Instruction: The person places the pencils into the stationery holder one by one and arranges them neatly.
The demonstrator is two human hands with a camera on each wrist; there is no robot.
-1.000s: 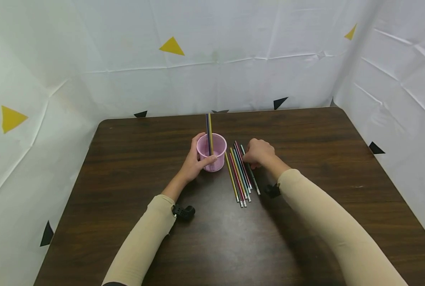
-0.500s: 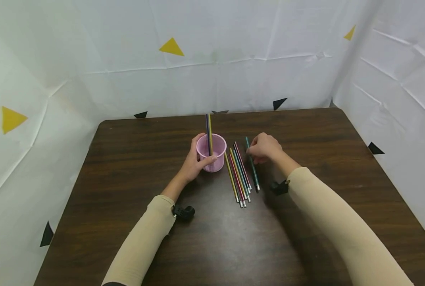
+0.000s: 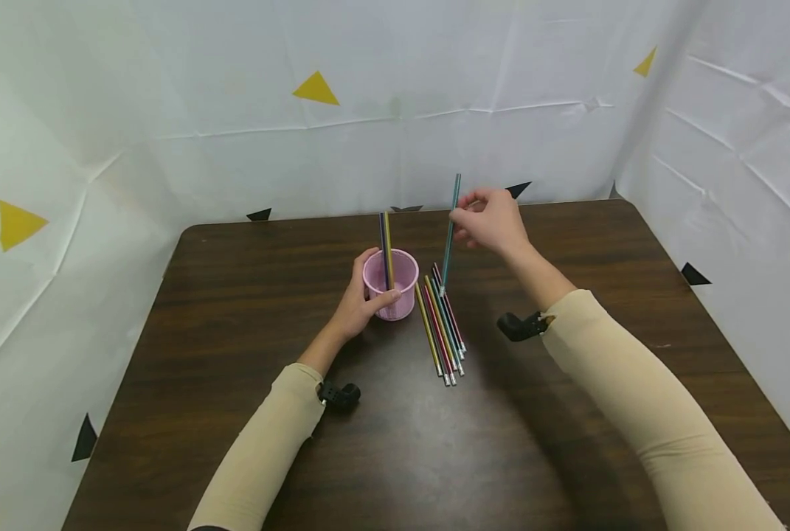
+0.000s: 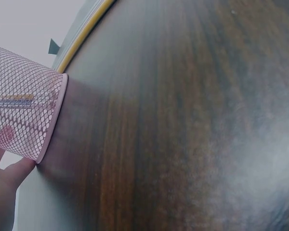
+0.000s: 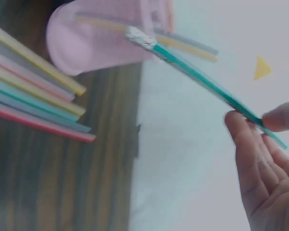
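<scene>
Row of loose pencils (image 3: 442, 324) lies flat on the dark table (image 3: 395, 442), just right of the left fingers. Left hand (image 3: 358, 302): fingers and thumb curled around the pink mesh cup (image 3: 391, 283), which stands upright with two pencils inside. Right hand (image 3: 490, 221), raised beyond the row: thumb and fingertips pinch a teal pencil (image 3: 451, 230) near its upper end; the pencil hangs almost upright, lower tip above the row's far end.

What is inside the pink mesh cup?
Two pencils, one dark and one yellow, stand inside the pink mesh cup, which the left hand holds. Their lower ends and the cup's bottom are hidden.
</scene>
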